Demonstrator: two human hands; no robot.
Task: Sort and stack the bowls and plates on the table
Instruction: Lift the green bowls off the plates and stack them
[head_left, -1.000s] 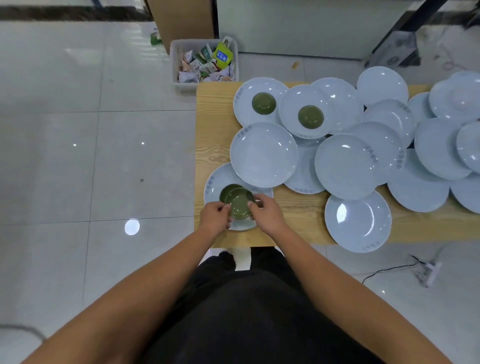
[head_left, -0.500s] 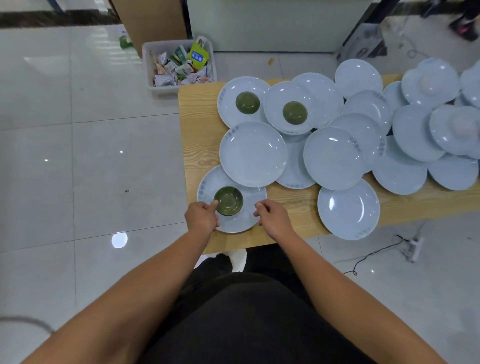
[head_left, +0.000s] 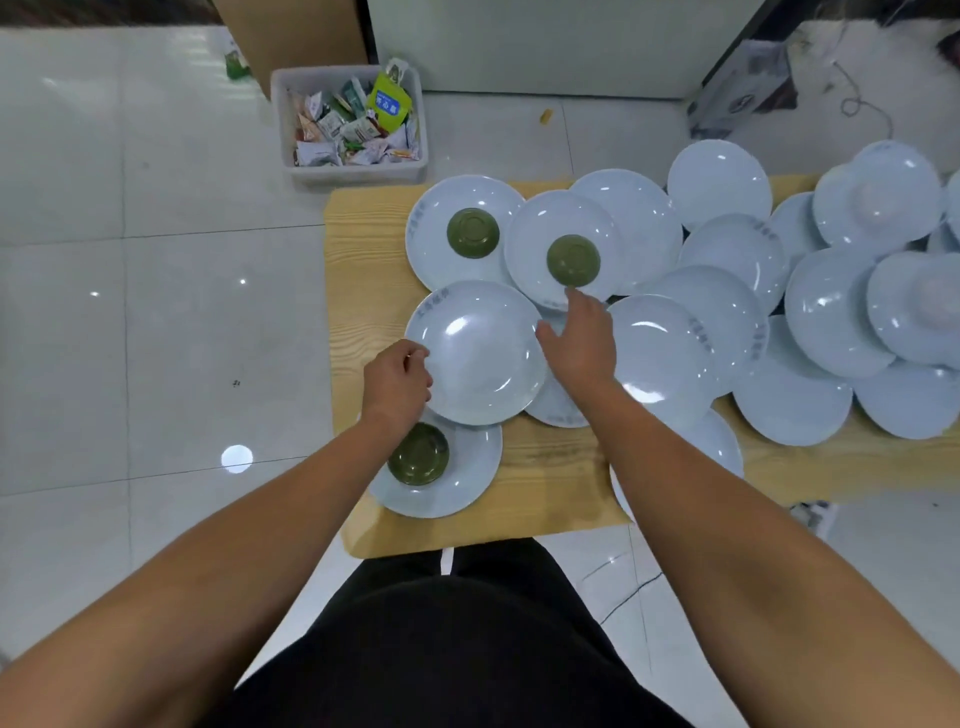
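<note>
Gathering bowls, we judge: our right hand (head_left: 579, 343), fingers spread, at green bowl (head_left: 573, 260); left hand (head_left: 397, 382) pinches pale blue plate (head_left: 475, 353) near tabletop (head_left: 363, 260) left edge. Next: grasp bowl.

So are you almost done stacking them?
Not nearly. Done: one green bowl sits on the nearest plate. In hand: the left hand grips the middle plate; the right hand reaches for a second bowl. Left: a third bowl and many scattered plates.

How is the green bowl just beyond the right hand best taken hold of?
Pinch the green bowl across its wall from above, probably with the right hand, which is nearest: it is small and sits in the middle of its plate, free all round.
</note>
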